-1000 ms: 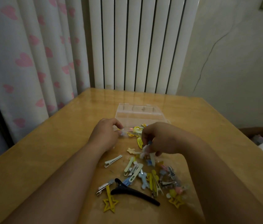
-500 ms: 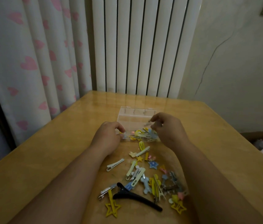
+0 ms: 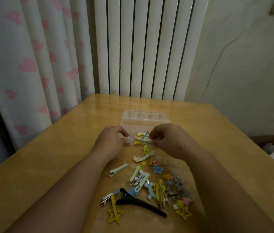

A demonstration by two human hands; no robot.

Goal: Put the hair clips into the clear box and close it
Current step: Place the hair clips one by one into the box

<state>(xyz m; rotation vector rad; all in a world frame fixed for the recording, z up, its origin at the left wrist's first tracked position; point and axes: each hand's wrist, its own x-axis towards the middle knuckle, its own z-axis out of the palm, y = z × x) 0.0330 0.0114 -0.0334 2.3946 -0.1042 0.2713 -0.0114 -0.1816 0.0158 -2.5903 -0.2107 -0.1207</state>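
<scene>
Two hands are seen at the near edge of the clear box (image 3: 145, 121), which stands open on the table (image 3: 48, 162) with its lid laid back toward the far side. The left hand (image 3: 110, 142) is pinched on the box's near left corner. The right hand (image 3: 168, 140) is curled at the near right side, fingertips drawn together over the clips inside; whether a clip is gripped between them cannot be told.

A few hair clips (image 3: 141, 137), mostly yellow with one silvery, are held in the near part of the box. The far part appears bare.

Many more clips are scattered on the table between the forearms, near the viewer. A long black clip (image 3: 141, 205) is laid with its long axis running left to right, its narrow tip pointing right and near. A white clip (image 3: 118, 169) is set diagonally, pointing far right. A yellow star clip (image 3: 115, 214) is placed near the left, its bar running near to far. A blue star clip (image 3: 157, 169) is found just beside the right forearm.
</scene>
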